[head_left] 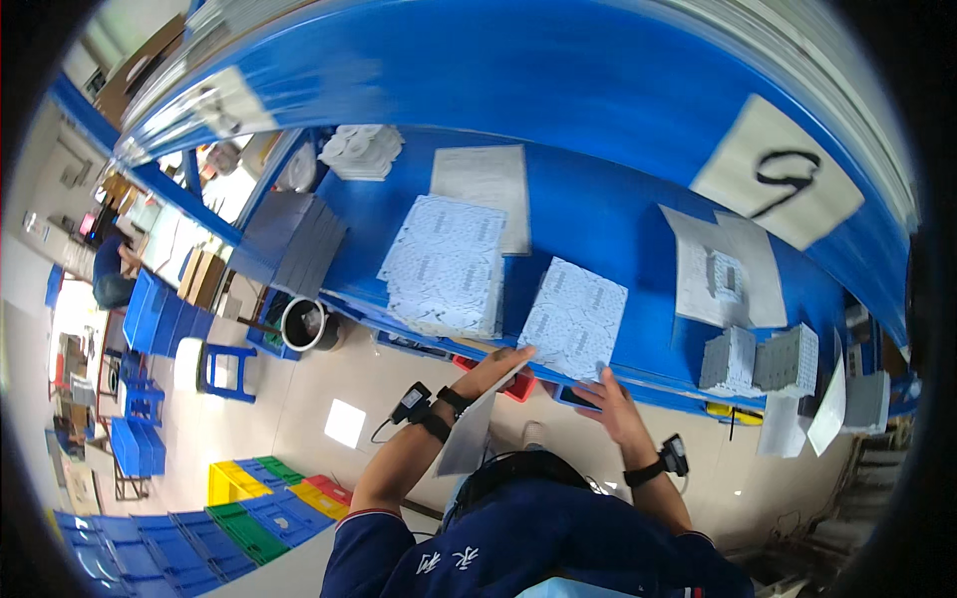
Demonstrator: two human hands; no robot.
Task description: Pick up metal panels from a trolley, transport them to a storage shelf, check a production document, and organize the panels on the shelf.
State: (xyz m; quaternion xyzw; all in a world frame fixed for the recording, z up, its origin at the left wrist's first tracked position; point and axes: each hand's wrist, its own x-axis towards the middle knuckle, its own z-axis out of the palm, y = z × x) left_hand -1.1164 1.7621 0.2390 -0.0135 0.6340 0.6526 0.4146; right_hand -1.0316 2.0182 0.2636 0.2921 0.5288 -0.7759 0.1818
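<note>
My left hand [492, 370] is closed on the upper edge of a thin white sheet [467, 437], which hangs down in front of my body. Its fingertips come close to the corner of a small stack of pale patterned panels [575, 317] at the front of the blue shelf [598, 216]. At the near edge of that stack is my right hand [620, 414], fingers apart and thumb by the panels; whether it touches them I cannot tell. To the left stands a taller stack of similar pale panels [446, 261].
A paper sheet [513, 184] lies behind the tall stack. White trays [361, 151] and grey panels [291, 239] stand at the left. On the right are two small stacks of grey pieces [787, 360]. A bucket [305, 325], a blue stool [230, 373] and coloured crates [249, 528] stand below.
</note>
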